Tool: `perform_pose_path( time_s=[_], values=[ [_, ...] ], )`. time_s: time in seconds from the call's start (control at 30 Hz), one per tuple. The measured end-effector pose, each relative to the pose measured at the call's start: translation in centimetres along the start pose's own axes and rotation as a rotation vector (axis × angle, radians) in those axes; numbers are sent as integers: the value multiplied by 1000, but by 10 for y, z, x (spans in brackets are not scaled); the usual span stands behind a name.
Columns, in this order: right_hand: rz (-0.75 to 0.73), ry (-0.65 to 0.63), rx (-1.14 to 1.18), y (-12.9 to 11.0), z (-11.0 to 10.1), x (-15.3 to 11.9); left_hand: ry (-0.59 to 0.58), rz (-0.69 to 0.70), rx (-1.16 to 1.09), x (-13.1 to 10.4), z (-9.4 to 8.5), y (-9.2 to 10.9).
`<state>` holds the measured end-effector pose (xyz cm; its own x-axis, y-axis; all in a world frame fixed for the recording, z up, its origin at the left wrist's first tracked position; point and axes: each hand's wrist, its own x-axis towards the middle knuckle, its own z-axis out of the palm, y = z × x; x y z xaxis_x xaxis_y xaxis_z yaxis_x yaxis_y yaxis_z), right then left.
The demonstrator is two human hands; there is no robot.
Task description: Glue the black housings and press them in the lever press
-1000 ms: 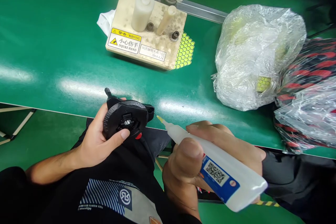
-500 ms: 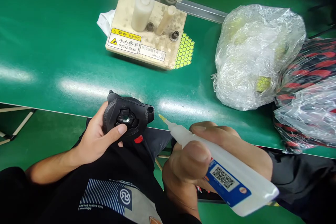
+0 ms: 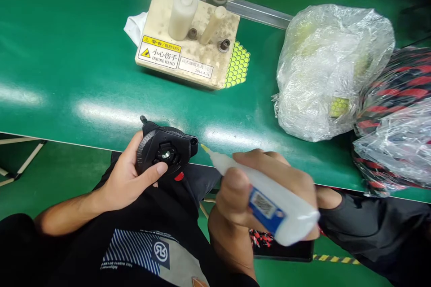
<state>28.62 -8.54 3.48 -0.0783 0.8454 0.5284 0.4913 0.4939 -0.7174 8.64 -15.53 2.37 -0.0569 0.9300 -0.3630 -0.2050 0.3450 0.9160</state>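
My left hand (image 3: 134, 175) grips a round black plastic housing (image 3: 180, 143) at the table's front edge, fingers around its side and thumb across its face. The housing has a metal centre, a ribbed rim, a red tab below and a small round hole in the lug on its right. In my right hand (image 3: 242, 188) is a translucent white squeeze bottle (image 3: 299, 215) with a blue label, tilted with its nozzle up and left. Its yellow tip points at the lug, close to the hole; whether the thin needle touches it, I cannot tell.
A cream block fixture (image 3: 158, 22) with two upright pegs stands at the back of the green table (image 3: 67, 63). Yellow-green round pieces (image 3: 239, 65) lie beside it. Plastic-wrapped bundles (image 3: 330, 71) sit at right. Another person's dark sleeve (image 3: 363, 224) shows behind my right hand.
The bottle has shifted left and up with my right hand, and its tip is a little nearer the lug. The housing has tilted and moved slightly right in my left hand.
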Motion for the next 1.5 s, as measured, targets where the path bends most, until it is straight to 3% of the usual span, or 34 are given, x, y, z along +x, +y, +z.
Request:
perform_pose_path(
  time_s=[0.07,0.1,0.13,0.23,0.3,0.47,0.6,0.7,0.8,0.9,0.97,1.07,1.17,1.33,1.5],
  values=[
    [39,345,174,9,0,8,-4,26,12,5,-2,1],
    [143,481,324,17,-1,11,-10,46,30,10,-5,2],
    [315,528,511,28,-3,12,-23,64,58,16,-8,4],
    [858,322,1132,63,-12,11,-139,55,162,44,-20,16],
    [1018,224,1468,84,-15,7,-269,9,232,70,-29,27],
    [934,297,1934,112,-5,9,-620,-102,333,139,-39,54],
    [839,433,1993,126,-4,20,-627,-210,245,162,-42,56],
    [792,495,1894,126,-4,20,-613,-212,221,160,-47,53],
    [790,438,1614,111,1,12,-612,-226,248,156,-53,52],
    [785,243,1103,96,14,9,-619,-239,276,157,-55,53],
    [663,97,658,95,24,19,-627,-237,287,158,-55,53],
    [379,-88,28,111,37,48,-629,-215,301,159,-54,53],
    [285,-225,-342,133,43,73,-628,-189,306,158,-53,54],
    [296,-249,-522,144,41,77,-635,-183,315,156,-51,56],
    [271,-120,-342,125,25,40,-617,-162,305,156,-51,55]
  ],
)
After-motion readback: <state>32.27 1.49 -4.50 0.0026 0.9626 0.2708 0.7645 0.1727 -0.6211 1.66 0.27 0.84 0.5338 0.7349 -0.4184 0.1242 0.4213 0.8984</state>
